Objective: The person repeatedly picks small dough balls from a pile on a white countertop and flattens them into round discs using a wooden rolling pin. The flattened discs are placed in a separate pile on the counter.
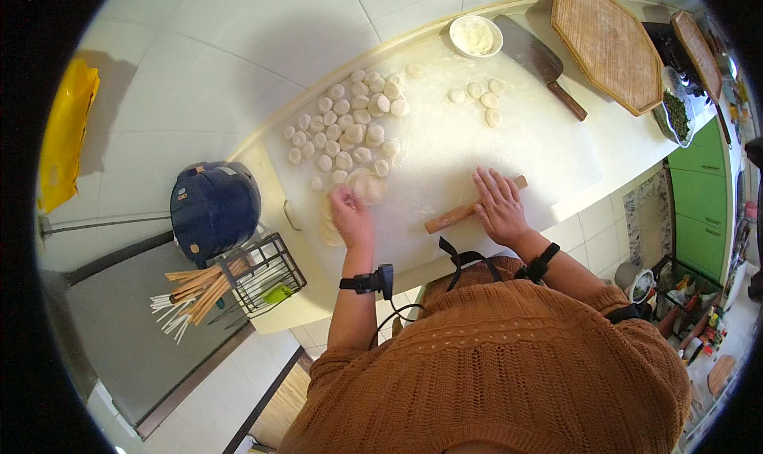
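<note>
Left hand [350, 207], fingertips drawn together, pinches the left edge of a flat dough round [368, 185] just beside the crowd of small dough pieces [355, 133] on the white board [429, 128]; farther right, the right hand [499, 203] lies palm down, fingers stretched out, over the rolling pin [455, 218] without wrapping it. A hard tug could tear the thin round or drag it against its close neighbours; uneven palm pressure could swing the pin askew. Counted left to right: one wire rack [292, 257]; some partly hidden flat rounds [330, 233], uncountable; roughly three dozen crowded pieces; one pinched round; one lone piece [414, 71]; one pin; one white bowl [477, 56]; five loosely grouped pieces [489, 100]; one cleaver [528, 52]; one large wooden tray [606, 48]; one bowl of chopped greens [676, 117]; one smaller tray [697, 54].
</note>
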`<act>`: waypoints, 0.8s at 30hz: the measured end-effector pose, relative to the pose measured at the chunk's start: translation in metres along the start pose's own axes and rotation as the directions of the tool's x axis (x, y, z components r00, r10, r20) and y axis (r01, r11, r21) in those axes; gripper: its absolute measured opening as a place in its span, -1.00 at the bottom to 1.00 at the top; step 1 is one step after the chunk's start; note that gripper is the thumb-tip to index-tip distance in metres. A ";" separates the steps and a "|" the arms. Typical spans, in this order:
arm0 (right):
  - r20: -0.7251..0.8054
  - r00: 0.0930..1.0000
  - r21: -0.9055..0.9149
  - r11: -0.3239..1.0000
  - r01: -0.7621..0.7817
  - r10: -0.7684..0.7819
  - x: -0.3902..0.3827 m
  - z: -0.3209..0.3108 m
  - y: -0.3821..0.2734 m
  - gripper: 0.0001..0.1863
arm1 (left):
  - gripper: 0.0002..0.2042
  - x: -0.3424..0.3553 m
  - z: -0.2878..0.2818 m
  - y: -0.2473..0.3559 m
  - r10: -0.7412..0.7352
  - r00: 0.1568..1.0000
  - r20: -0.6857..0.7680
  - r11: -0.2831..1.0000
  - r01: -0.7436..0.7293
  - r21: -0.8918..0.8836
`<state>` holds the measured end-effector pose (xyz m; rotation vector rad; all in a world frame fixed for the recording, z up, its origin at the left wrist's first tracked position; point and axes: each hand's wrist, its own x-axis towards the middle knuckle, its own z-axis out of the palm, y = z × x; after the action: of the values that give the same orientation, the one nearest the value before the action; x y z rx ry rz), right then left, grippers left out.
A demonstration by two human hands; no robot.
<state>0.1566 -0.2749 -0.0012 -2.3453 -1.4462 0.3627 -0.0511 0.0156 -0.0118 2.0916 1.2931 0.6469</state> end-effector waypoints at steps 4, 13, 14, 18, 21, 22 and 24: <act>0.015 0.998 -0.002 0.998 -0.065 0.065 0.018 0.009 0.002 -0.23 | -0.59 0.018 0.005 0.003 0.231 0.972 -0.052 0.937 -0.208 0.279; -0.079 0.995 0.109 0.993 -0.053 0.061 -0.003 -0.021 0.043 -0.19 | -0.51 -0.020 0.069 0.080 0.292 0.814 0.502 0.956 -0.257 -0.139; -0.015 1.000 0.030 1.000 0.003 -0.003 0.003 -0.022 0.041 -0.19 | -0.50 -0.028 0.070 0.087 0.236 0.764 0.601 0.971 -0.168 -0.168; 0.008 1.000 -0.277 0.961 -0.023 0.026 0.068 -0.007 0.011 -0.17 | -0.55 -0.042 0.079 0.110 0.010 0.723 0.691 0.985 0.112 -0.131; -0.180 0.983 -0.174 0.982 -0.072 0.040 0.118 0.004 -0.001 -0.17 | -0.52 -0.029 0.093 0.118 0.122 0.800 0.587 0.976 -0.206 0.077; -0.212 0.977 -0.150 0.986 -0.069 0.036 0.122 0.004 -0.001 -0.18 | -0.53 -0.023 0.096 0.118 0.170 0.777 0.606 0.965 -0.255 0.057; -0.221 0.975 -0.100 0.994 -0.044 0.021 0.109 0.002 0.002 -0.20 | -0.54 -0.015 0.095 0.113 0.275 0.729 0.626 0.930 -0.367 0.018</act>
<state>0.2061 -0.1774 -0.0065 -2.4052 -1.3522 0.0329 0.0771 -0.0595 -0.0012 2.3823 0.6160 -0.0336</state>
